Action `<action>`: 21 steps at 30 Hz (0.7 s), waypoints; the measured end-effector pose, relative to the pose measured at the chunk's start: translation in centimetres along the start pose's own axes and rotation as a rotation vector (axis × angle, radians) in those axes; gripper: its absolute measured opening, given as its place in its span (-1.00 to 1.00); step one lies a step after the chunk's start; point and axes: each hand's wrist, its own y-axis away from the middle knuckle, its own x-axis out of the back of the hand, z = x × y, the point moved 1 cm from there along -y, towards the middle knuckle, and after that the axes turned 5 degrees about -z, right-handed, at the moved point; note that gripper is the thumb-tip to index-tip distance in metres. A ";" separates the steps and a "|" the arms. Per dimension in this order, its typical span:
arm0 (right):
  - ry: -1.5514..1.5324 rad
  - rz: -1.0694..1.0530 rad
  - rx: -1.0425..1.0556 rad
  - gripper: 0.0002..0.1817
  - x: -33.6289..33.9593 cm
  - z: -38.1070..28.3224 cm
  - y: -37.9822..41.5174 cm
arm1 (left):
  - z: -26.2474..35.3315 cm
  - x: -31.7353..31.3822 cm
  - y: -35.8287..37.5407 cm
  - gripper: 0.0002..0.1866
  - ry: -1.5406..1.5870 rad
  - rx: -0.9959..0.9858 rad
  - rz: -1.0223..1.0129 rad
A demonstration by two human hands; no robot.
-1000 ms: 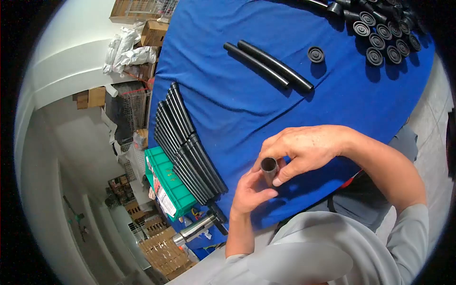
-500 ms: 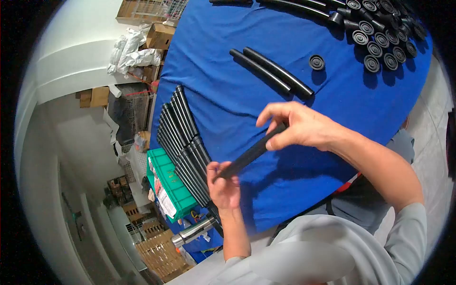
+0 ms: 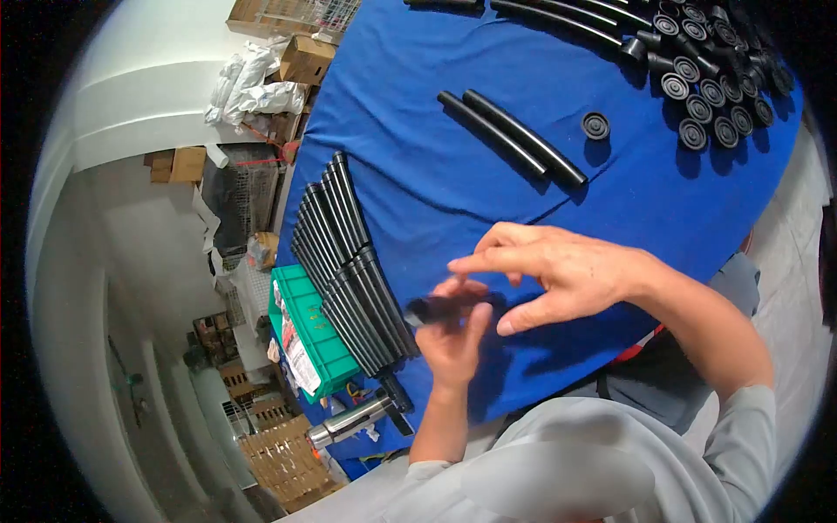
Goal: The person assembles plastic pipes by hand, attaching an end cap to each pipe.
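A short black tube (image 3: pixel 429 309), blurred by motion, lies across the palm of my left hand (image 3: pixel 452 347), with the thumb up in front of it. My right hand (image 3: pixel 558 272) is just right of the tube, its fingers and thumb spread and nothing visible between them. Left of my hands, many black tubes (image 3: pixel 353 283) lie side by side in overlapping rows on the blue cloth (image 3: pixel 405 166). Two longer black tubes (image 3: pixel 514 135) rest beyond my hands, and a round black cap (image 3: pixel 595 125) sits to their right.
A green crate (image 3: pixel 316 336) stands at the table's left edge, with a shiny metal cylinder (image 3: pixel 351 422) below it. Many round black caps (image 3: pixel 693 133) are heaped at the far right, beside more long tubes (image 3: pixel 558 24). Cardboard boxes (image 3: pixel 307 59) are beyond the left edge.
My right hand has let go of the tube's upper end and spread its fingers. The tube has swung to nearly level in my left hand, which has moved slightly right.
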 end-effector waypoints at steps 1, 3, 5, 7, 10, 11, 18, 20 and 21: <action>-0.033 0.024 0.098 -0.30 -0.2 -0.1 -0.1 | -0.2 0.2 0.1 -0.51 -0.100 -0.051 -0.061; -0.085 -0.027 0.130 -0.32 -0.4 0.3 0.1 | 0.4 -0.2 0.4 -0.60 -0.222 -0.048 -0.132; -0.153 -0.065 0.198 -0.42 -0.7 0.6 0.1 | 0.0 -0.2 1.8 -0.62 -0.283 -0.022 -0.212; -0.239 -0.130 0.175 -0.49 -1.2 1.2 0.1 | -0.2 0.1 2.7 -0.61 -0.377 -0.024 -0.281; -0.261 -0.167 0.102 -0.62 -1.6 1.2 -0.1 | 0.4 0.3 4.2 -0.40 -0.218 0.230 -0.226; -0.246 -0.165 0.077 -0.63 -1.4 0.9 -0.1 | 0.5 0.2 4.2 -0.47 -0.162 0.238 -0.209; -0.320 -0.182 0.066 -0.66 -1.4 0.8 -0.2 | 0.4 0.6 4.0 -0.49 0.102 0.336 -0.200; -0.289 -0.197 0.062 -0.68 -1.5 0.8 -0.2 | 0.3 1.2 4.0 -0.51 0.176 0.342 -0.249; -0.274 -0.204 0.059 -0.69 -1.5 0.8 -0.2 | -0.3 1.9 4.3 -0.51 0.228 0.344 -0.304</action>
